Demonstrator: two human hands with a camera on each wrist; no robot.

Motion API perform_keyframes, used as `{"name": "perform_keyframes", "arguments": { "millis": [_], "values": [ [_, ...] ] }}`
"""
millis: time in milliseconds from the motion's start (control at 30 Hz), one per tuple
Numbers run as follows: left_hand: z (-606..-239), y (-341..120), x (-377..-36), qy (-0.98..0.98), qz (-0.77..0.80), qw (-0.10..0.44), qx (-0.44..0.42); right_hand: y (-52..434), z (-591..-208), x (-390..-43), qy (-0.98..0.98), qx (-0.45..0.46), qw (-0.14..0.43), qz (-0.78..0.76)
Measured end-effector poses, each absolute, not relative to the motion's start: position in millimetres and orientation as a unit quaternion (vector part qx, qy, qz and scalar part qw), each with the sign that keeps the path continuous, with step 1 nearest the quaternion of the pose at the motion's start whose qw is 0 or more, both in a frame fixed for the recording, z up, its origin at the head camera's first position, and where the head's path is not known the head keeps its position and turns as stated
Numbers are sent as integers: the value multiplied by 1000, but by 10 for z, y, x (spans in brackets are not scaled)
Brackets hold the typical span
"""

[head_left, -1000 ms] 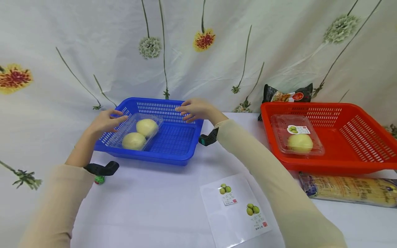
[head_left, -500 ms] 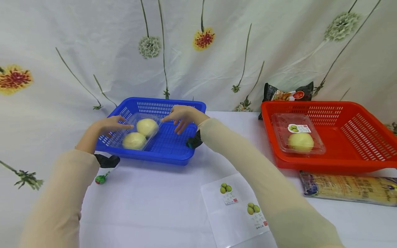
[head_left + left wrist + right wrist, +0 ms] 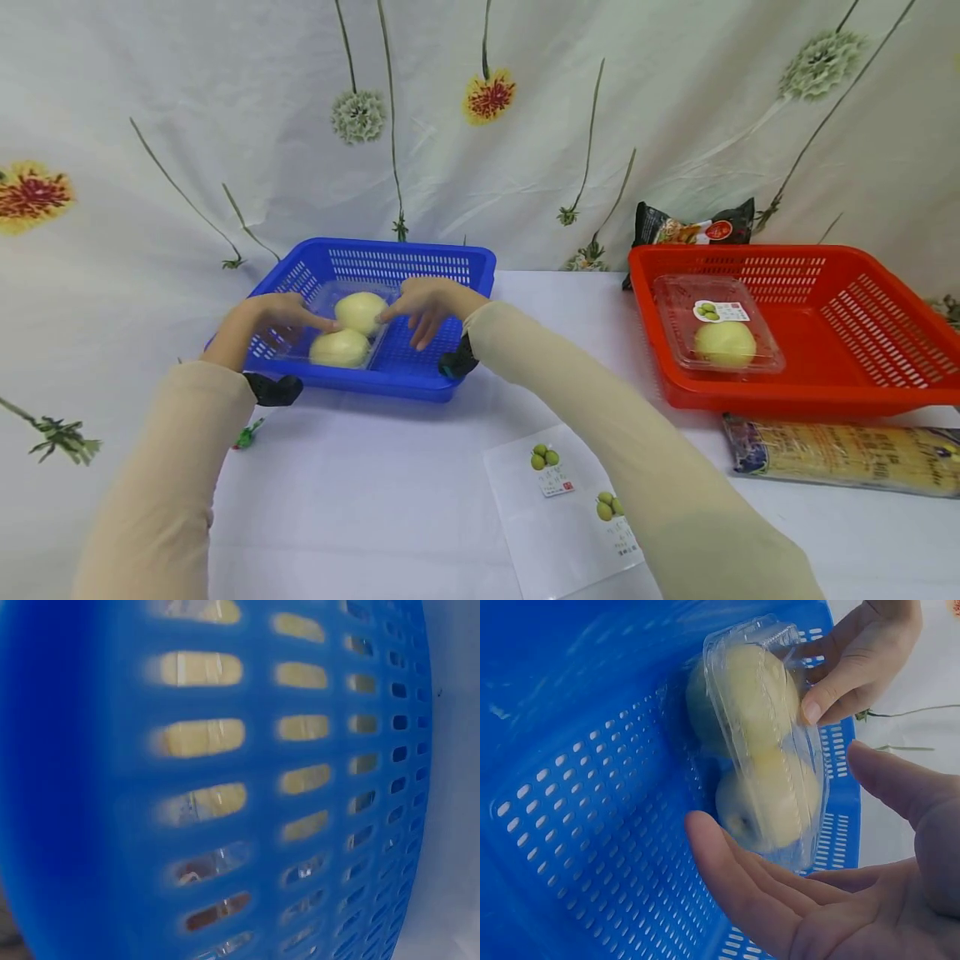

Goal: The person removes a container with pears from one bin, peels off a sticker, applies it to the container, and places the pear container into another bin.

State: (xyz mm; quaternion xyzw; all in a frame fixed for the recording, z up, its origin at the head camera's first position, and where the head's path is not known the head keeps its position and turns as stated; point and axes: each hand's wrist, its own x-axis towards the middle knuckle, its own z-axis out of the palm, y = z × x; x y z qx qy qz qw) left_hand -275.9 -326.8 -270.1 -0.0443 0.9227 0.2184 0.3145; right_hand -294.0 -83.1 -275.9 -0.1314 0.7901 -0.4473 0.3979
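Observation:
In the head view a clear plastic box (image 3: 759, 750) with two round pale yellow-green fruits (image 3: 341, 348) sits in the left part of a blue basket (image 3: 408, 387). My left hand (image 3: 276, 312) holds the box's left side, thumb on top and fingers partly hidden behind the plastic. My right hand (image 3: 433, 302) reaches over the basket at the box's right end. Seen from the right wrist, its thumb and fingers are spread apart beside the box, without a clear grip. Through the slots in the left wrist view, only basket wall and fruit show.
A red basket (image 3: 795, 388) at right holds another clear box (image 3: 686, 292) with one fruit. Behind it stands a black packet (image 3: 693, 229); a noodle-like yellow packet (image 3: 855, 457) lies in front. A sticker sheet (image 3: 551, 533) lies near the front. A small green-red item (image 3: 246, 437) lies at left.
Both hands have come down and inward to the box in the blue basket. The box and its fruits have shifted slightly right and toward me.

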Motion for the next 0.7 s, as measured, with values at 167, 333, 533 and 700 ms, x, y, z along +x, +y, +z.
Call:
{"name": "perform_keyframes", "arguments": {
  "millis": [167,333,533,700],
  "values": [
    [-2728,-3162,-2771,928,195,318,-17,-867,-2758,-2910,787,-125,416,-438],
    [-2722,-3077,-2805,915,204,347,1,-892,-2778,-2889,782,-110,418,-449],
    [-2778,-3001,-2827,896,243,370,14,-870,-2803,-2888,774,-68,400,-486],
    [-2809,-2961,-2807,893,272,356,37,-789,-2811,-2904,785,-45,366,-498]
  ]
}}
